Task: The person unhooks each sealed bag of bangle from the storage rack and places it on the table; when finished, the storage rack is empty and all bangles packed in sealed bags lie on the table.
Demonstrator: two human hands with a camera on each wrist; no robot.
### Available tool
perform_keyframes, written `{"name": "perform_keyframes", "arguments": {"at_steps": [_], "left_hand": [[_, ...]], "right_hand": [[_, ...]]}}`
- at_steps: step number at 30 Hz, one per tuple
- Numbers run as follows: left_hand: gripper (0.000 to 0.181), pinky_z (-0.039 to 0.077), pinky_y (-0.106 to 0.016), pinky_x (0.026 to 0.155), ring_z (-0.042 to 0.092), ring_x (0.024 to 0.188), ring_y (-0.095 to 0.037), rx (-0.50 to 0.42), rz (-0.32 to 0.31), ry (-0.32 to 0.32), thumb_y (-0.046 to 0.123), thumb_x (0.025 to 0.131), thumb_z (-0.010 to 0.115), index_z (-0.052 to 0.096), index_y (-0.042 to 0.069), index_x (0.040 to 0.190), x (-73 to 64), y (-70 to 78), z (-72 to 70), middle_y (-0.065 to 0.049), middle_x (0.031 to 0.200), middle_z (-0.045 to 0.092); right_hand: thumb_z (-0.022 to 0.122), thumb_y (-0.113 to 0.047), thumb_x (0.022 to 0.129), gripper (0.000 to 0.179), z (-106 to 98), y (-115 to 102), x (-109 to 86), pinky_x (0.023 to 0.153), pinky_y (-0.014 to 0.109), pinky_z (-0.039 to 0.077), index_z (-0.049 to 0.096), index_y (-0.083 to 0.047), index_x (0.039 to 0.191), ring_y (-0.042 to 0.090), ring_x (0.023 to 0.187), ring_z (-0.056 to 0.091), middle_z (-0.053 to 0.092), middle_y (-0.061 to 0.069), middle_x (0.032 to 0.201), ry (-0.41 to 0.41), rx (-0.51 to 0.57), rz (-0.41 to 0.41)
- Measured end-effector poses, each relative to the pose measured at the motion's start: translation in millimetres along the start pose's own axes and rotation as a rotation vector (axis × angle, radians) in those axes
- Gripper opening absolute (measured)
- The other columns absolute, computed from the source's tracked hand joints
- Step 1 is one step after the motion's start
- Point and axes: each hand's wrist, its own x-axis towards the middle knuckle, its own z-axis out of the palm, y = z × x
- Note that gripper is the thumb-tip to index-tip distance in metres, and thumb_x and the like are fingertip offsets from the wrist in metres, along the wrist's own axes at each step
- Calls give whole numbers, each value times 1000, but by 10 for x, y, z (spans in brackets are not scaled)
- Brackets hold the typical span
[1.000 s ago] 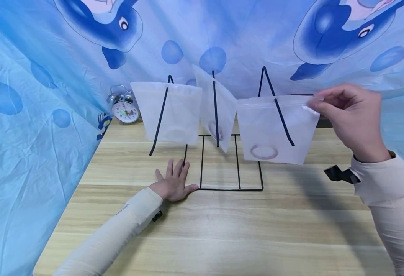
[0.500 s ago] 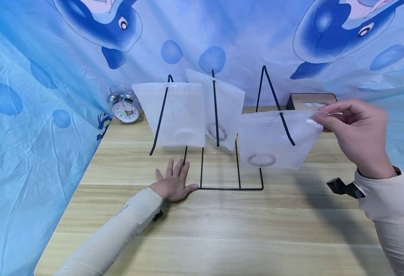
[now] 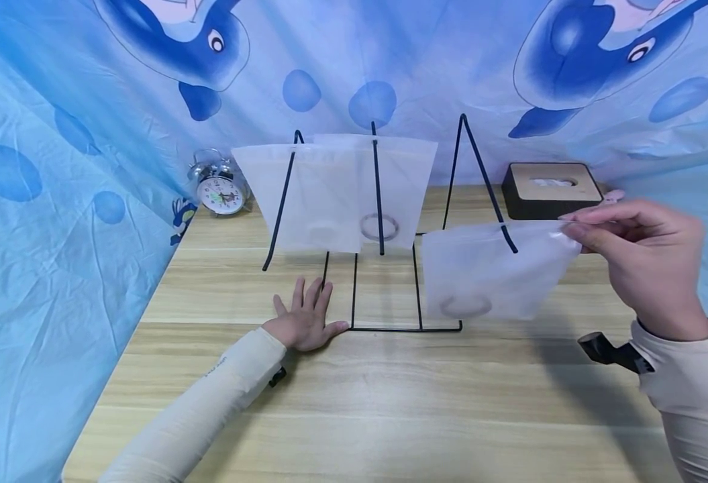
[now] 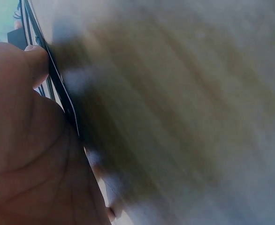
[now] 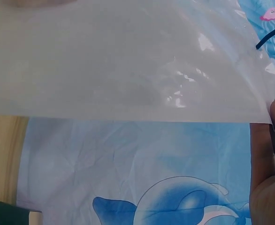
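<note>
The top corner of a frosted bag (image 3: 498, 275) was pinched between the thumb and fingers of the right hand (image 3: 652, 268). The bag was held above the table (image 3: 390, 402), its upper edge crossed by the tip of the right prong (image 3: 480, 161) of a black wire rack (image 3: 390, 329); whether the prong was threaded through could not be told. A ring (image 3: 446, 307) was faintly seen near the bag's bottom. The left hand (image 3: 302, 327) was laid on the table, fingers spread, its thumb set against the rack's base. A left bag (image 3: 311, 201) was hung on the left prong (image 3: 279, 211), and a middle bag (image 3: 408, 181), partly covered by it, on the middle prong (image 3: 378, 194); a second ring (image 3: 396, 229) was contained in the middle bag. Farther back, an alarm clock (image 3: 221, 194) was placed at the left and a tissue box (image 3: 549, 194) at the right, backed by blue printed cloth (image 3: 438, 47).
</note>
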Motion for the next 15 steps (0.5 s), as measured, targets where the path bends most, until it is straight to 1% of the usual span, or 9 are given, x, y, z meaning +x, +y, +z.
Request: {"name": "perform_keyframes", "arguments": {"at_steps": [5,8,11,15], "left_hand": [[93,-2,-79,105,-23,148,-38,4,1,1,73,98,26,-9,15,162,-8,0,-15,-10,167,-11],[94,-1,-79,104,-22,148,-38,2,6,7,73,98,27,-8,14,162,-12,8,-20,-11,167,-10],[94,-2,-78,105,-24,147,-37,-1,-1,1,73,98,27,-8,15,162,9,3,-7,-9,167,-11],[94,-2,-78,105,-24,147,-37,-4,-1,2,74,98,27,-9,16,162,27,-12,5,-9,167,-12]], "right_hand": [[66,32,75,13,16,-56,-33,72,28,58,57,34,85,30,79,73,72,27,87,-4,143,-4],[65,34,75,12,38,-104,-39,74,29,58,57,35,84,32,80,72,71,29,86,-1,192,-6],[65,34,75,12,45,-161,-46,76,30,58,57,35,84,33,81,73,71,30,86,1,215,-1],[64,33,76,11,15,-217,-63,78,30,58,56,35,84,34,84,73,70,31,88,-16,256,-8]]}}
